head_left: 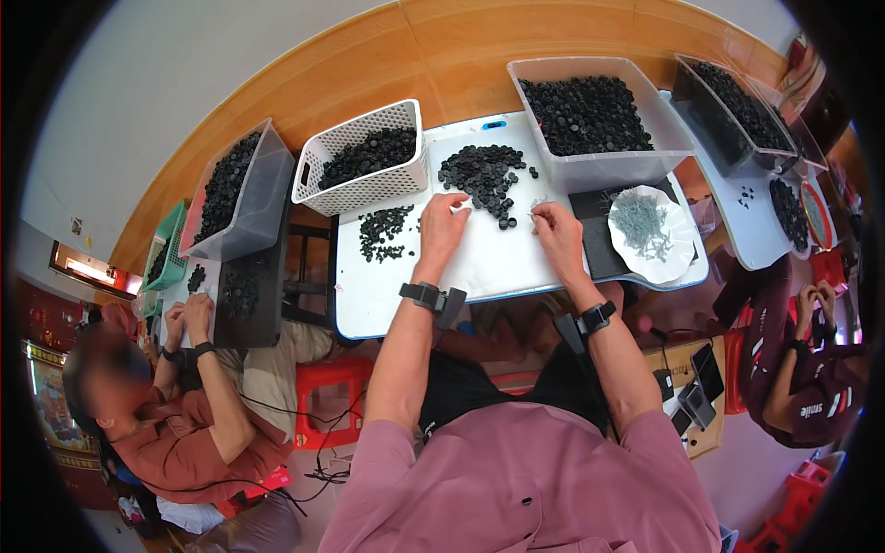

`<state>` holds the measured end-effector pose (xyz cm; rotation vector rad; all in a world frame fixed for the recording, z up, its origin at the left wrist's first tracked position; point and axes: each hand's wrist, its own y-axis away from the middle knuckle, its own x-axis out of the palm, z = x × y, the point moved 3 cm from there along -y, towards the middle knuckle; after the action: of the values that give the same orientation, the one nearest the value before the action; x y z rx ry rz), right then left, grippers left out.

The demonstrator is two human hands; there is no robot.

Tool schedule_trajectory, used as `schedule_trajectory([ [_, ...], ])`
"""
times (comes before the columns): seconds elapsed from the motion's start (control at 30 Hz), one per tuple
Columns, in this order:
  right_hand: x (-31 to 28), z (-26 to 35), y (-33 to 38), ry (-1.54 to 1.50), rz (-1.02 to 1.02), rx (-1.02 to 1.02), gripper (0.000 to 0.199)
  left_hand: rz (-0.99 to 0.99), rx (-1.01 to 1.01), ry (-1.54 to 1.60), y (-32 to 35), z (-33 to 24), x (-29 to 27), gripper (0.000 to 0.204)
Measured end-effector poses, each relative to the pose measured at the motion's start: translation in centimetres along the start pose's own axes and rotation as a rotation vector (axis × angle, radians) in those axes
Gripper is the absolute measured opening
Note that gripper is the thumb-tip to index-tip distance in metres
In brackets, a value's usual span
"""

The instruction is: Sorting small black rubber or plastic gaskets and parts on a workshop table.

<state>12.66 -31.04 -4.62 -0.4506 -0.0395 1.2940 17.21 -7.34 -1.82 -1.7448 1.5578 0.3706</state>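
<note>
My left hand (442,229) is closed in a pinch above the white table (479,265), just below a pile of small round black caps (479,170). Something white shows at its fingertips; what it holds is too small to make out. My right hand (559,236) also pinches, thumb against forefinger, to the right of the pile. Its content is too small to tell, with a few thin greyish pins (538,202) near the fingertips. Left of my left hand lies a group of smaller black pieces (382,232).
A white perforated basket (355,181) and a see-through bin (604,171) hold black parts at the back. On a black mat (597,241), a white plate (680,262) carries many thin grey pins (639,221). Co-workers sit left and right; a red stool (324,392) stands at left.
</note>
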Motion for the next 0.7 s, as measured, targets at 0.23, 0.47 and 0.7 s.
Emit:
schedule_trajectory([
  [0.23, -0.1, -0.1, 0.0, 0.026, -0.005, -0.036, 0.01, -0.025, -0.079, -0.163, 0.4, -1.0, 2.2, 0.027],
  [0.47, 0.0, 0.4, 0.6, -0.059, 0.021, -0.023, 0.01, -0.064, -0.068, -0.02, 2.3, -2.1, 1.7, 0.023],
  [0.7, 0.0, 0.9, 0.9, -0.173, 0.142, 0.047, 0.01, -0.024, -0.1, 0.365, 6.0, -5.0, 3.6, 0.02],
])
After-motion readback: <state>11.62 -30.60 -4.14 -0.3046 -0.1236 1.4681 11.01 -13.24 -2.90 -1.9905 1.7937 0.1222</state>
